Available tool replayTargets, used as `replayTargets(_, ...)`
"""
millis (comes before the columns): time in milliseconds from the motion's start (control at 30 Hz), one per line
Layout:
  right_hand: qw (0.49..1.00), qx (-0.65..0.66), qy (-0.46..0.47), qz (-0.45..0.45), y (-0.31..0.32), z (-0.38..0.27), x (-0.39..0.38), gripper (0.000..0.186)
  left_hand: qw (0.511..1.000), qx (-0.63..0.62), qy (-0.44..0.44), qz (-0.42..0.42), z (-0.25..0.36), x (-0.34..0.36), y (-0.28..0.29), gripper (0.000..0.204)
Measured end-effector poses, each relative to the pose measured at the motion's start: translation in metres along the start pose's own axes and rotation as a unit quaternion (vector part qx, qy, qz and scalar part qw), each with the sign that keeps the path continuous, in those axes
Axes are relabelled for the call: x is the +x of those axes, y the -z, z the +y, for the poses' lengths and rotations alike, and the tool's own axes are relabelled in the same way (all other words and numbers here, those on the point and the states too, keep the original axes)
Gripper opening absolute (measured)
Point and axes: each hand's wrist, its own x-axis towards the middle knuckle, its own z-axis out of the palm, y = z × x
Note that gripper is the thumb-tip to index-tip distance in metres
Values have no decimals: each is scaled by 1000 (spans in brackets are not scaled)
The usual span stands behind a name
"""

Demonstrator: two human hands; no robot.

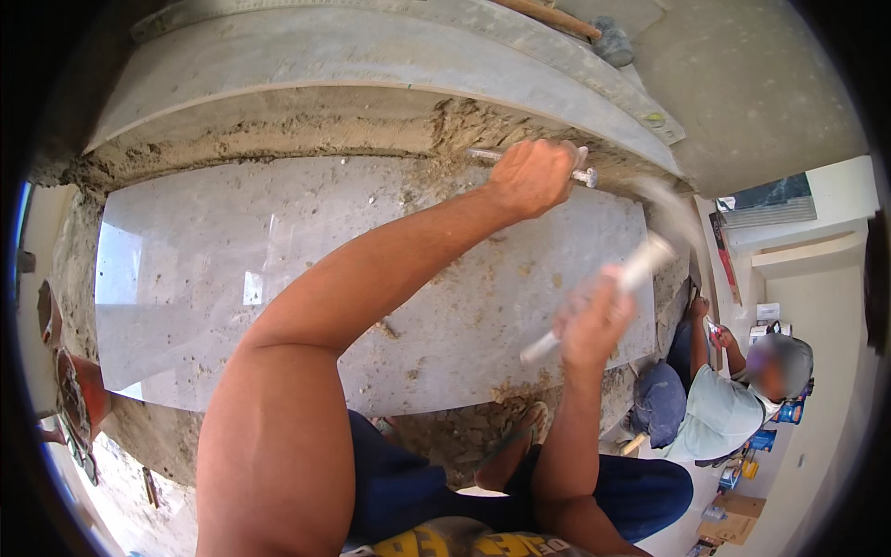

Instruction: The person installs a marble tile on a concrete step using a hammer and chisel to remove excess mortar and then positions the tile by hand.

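My left hand (536, 178) is closed round a metal chisel (483, 154), which lies nearly level. The chisel's thin end points left at the rough mortar (455, 125) under the edge of the upper slab; its butt sticks out past my fist on the right. My right hand (594, 320) grips the handle of a hammer (642, 263), held up nearer to me and to the right of the chisel. Motion smears the hammer and that hand, so the hammer head is hard to make out. Beneath both hands is a glossy grey slab (306, 251) strewn with mortar crumbs.
On the upper slab (353, 51) lie a long straightedge with a bubble vial (655, 121) and a mallet (610, 42). A co-worker (719, 418) crouches at the right, hands at something small. Brown-red buckets (88, 390) stand at the left. Broken rubble (436, 446) lies around my foot.
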Motion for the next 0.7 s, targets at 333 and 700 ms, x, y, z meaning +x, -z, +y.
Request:
replayTargets(333,991,-5,-129,19,6,-7,-15,45,996,35,-6,-88,6,16,8,25)
replayTargets(700,988,25,-142,51,20,-6,-17,42,972,107,-56,-202,13,1,-18,18)
